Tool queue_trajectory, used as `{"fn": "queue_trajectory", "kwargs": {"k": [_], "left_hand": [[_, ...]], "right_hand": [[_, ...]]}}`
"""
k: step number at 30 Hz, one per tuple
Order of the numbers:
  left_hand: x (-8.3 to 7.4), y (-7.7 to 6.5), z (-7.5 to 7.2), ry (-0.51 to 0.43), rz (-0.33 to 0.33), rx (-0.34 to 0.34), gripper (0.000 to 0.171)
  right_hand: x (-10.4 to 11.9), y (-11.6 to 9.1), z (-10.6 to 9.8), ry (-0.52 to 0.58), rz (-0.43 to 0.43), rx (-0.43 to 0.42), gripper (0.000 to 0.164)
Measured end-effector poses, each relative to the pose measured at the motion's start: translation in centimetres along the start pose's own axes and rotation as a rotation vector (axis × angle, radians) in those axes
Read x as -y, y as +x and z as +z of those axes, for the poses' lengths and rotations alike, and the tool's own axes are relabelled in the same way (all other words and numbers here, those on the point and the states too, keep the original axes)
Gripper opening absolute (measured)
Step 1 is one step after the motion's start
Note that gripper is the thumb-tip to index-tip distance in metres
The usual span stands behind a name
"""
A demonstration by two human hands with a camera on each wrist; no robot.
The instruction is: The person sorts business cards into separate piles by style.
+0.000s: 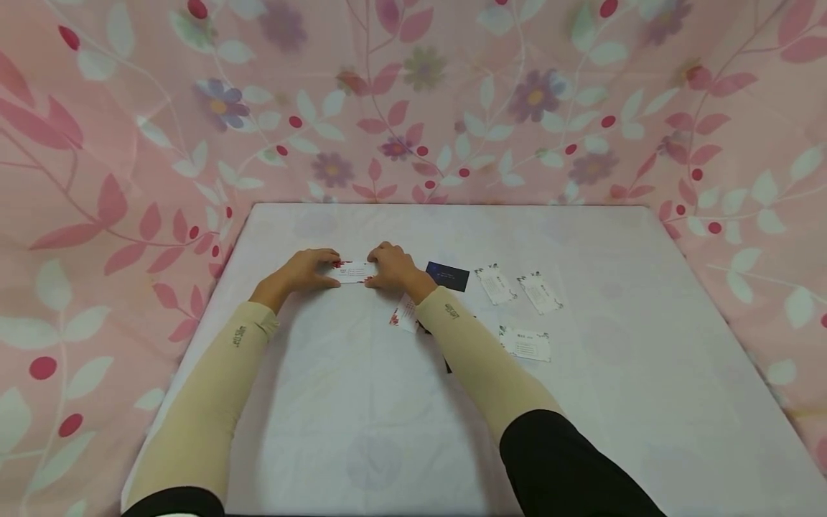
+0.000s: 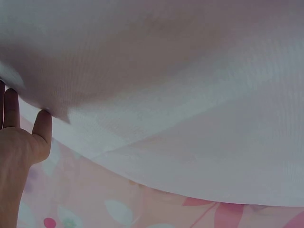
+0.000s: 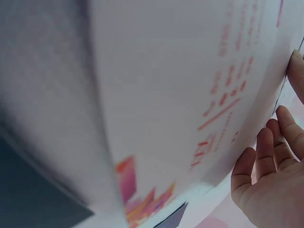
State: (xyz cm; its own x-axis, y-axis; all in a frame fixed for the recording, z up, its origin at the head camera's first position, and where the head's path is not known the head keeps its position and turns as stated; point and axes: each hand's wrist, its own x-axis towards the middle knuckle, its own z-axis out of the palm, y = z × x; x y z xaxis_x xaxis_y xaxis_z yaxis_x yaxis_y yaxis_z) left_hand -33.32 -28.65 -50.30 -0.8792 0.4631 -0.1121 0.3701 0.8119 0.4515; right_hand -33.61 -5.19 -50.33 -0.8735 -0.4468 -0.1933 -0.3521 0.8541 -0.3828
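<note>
A white business card with red floral corners and fine print lies in the left half of the table. My left hand grips its left end, thumb at the near edge and fingers at the far edge. At the opposite end my right hand holds the card the same way. In the left wrist view, the left fingers come down at the white cloth. A large white card with red print fills much of the right wrist view, below the right fingers.
Right of my hands lie a dark blue card and several white cards with leafy borders, one nearer me. My right forearm partly covers a red-patterned card and dark cards. Floral pink cloth surrounds the white table.
</note>
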Motion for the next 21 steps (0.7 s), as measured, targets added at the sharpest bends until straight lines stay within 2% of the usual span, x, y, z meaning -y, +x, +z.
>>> {"fn": "queue_trajectory", "kwargs": {"k": [5,9,12,16,18,21], "left_hand": [[0.0,-0.1,0.0,-0.016,-0.018,0.001,0.061],[-0.2,-0.2,-0.1,-0.061,-0.059,0.004,0.066],[-0.4,-0.3,-0.2,-0.094,-0.092,0.009,0.076],[-0.5,-0.5,-0.3,-0.098,-0.089,0.004,0.09],[-0.5,-0.6,-0.2,-0.099,-0.087,0.003,0.096],[-0.5,-0.9,-0.1,-0.114,-0.122,0.008,0.103]], "right_hand": [[-0.3,-0.1,-0.2,0.041,-0.019,0.013,0.059],[-0.8,-0.2,-0.7,0.105,-0.054,0.041,0.06],[-1.3,-0.3,-1.1,0.149,-0.07,0.08,0.06],[-1.9,-0.5,-1.4,0.175,-0.102,0.11,0.062],[-2.1,-0.7,-1.5,0.185,-0.133,0.109,0.062],[-2.2,-1.1,-1.8,0.202,-0.2,0.072,0.059]]}}
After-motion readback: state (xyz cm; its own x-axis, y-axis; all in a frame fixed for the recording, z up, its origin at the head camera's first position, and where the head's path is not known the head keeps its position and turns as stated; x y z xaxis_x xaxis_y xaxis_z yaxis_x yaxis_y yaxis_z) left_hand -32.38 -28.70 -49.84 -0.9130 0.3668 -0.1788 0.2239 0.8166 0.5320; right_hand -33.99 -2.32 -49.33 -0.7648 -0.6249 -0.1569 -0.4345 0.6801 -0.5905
